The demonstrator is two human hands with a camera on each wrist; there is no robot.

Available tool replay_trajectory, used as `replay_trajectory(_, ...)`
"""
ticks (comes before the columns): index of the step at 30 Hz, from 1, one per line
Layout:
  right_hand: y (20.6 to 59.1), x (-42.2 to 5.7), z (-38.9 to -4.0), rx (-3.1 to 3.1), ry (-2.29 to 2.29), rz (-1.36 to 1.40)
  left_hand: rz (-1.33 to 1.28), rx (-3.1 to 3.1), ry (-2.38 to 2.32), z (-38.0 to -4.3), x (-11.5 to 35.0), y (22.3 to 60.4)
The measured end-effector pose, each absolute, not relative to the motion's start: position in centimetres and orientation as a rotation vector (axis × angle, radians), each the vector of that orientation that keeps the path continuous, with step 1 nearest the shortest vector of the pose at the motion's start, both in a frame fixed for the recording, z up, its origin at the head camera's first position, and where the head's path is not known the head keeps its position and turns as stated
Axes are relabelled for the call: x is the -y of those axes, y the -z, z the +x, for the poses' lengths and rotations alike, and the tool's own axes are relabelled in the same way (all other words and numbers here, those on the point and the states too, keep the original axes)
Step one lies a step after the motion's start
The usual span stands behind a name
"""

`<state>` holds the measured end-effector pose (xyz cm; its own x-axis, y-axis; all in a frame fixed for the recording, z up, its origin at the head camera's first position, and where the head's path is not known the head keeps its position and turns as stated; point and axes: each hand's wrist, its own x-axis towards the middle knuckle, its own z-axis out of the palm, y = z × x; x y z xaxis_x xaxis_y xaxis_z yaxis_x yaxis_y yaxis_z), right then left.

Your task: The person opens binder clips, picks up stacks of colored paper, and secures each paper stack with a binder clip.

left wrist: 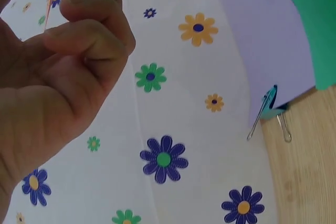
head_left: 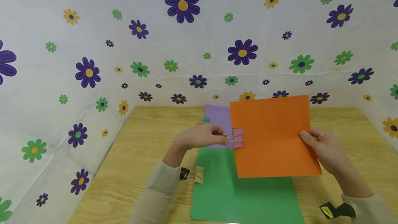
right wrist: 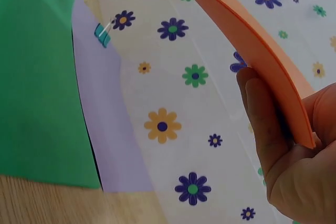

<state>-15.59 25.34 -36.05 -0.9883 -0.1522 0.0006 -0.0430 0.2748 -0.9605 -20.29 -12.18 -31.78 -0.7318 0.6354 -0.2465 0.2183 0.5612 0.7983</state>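
A stack of orange paper (head_left: 273, 130) is held up above the table, its near surface facing the head camera. At its left edge sits a pink binder clip (head_left: 238, 138), whose wire handles my left hand (head_left: 202, 137) pinches between thumb and fingers. My right hand (head_left: 324, 148) grips the stack's right edge, thumb on the near face and fingers behind. In the right wrist view the orange stack (right wrist: 262, 45) bends slightly and its layers part a little. Below lies green paper (head_left: 245, 196) with a pale yellow binder clip (head_left: 199, 175) on its left edge.
Purple paper (head_left: 217, 115) lies behind the green paper, with a teal binder clip (left wrist: 273, 106) on its edge. The wooden table (head_left: 149, 141) meets a white flowered cloth (head_left: 211, 27) at the back and sides. Black straps circle both wrists.
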Motion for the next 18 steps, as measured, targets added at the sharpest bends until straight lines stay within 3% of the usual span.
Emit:
replay_trajectory(6,37.0,-28.1,-15.8,-2.218,1.975,-0.190,0.662,-2.223,-1.055,-20.7,9.8,32.3)
replay_trajectory(18,37.5,-31.4,-15.7,-2.364,1.731,-0.048,0.540,-2.077,-1.256,-20.8,5.9,34.3)
